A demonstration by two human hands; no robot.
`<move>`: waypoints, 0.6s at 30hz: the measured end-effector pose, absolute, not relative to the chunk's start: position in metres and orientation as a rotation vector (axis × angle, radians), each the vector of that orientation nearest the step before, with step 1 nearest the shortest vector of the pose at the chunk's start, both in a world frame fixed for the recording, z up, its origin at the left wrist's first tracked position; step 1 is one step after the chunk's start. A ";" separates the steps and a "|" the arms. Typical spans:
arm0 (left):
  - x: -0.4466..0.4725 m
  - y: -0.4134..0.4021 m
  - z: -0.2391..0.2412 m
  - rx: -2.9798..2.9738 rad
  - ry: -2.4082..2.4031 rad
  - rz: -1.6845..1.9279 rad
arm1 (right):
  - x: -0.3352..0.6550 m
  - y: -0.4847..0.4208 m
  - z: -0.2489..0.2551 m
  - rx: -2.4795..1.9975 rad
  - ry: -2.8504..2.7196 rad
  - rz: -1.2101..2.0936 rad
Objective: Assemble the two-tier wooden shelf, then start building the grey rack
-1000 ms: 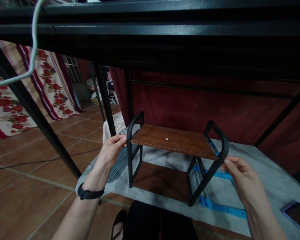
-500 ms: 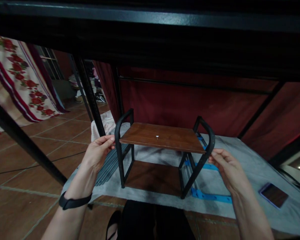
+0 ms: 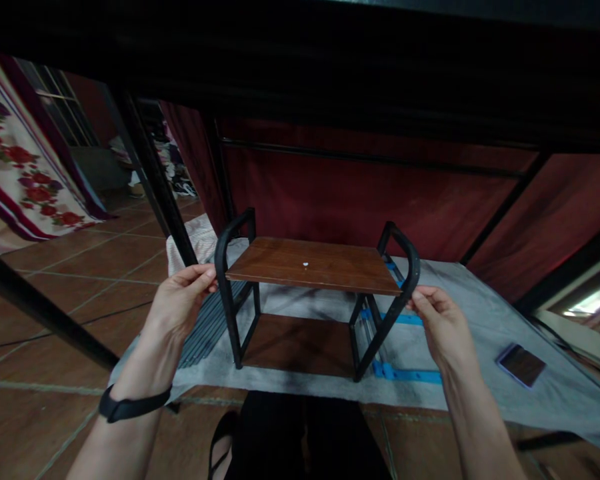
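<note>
A small two-tier shelf rack with brown wooden boards and black metal side frames stands upright on a grey cloth. My left hand, a black band on its wrist, pinches the rack's left front upright with closed fingers. On the other side my right hand grips the right front upright near the top board, fingers closed. A tiny white speck lies on the top board. The lower board sits in shadow.
Blue rails and dark grey slats lie on the cloth beside the rack. A phone rests at the right. A black bed frame runs overhead, with a post at left. Red curtain behind, tiled floor and floral fabric at left.
The view has swung to the right, so the rack and both hands sit further left in the picture. Both hands keep their hold on the rack's uprights.
</note>
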State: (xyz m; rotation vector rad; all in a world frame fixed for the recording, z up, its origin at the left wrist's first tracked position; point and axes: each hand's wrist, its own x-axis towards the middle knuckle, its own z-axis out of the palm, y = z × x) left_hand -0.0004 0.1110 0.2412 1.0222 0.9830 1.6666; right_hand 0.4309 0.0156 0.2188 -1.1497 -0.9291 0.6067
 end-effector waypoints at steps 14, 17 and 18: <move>-0.002 0.111 0.239 0.943 0.966 1.626 | 0.433 0.012 0.229 -1.123 -0.910 0.751; -0.001 0.111 0.239 0.959 0.949 1.616 | 0.430 0.014 0.216 -1.090 -0.885 0.638; -0.001 0.112 0.239 0.975 0.946 1.626 | 0.429 0.015 0.212 -1.079 -0.876 0.606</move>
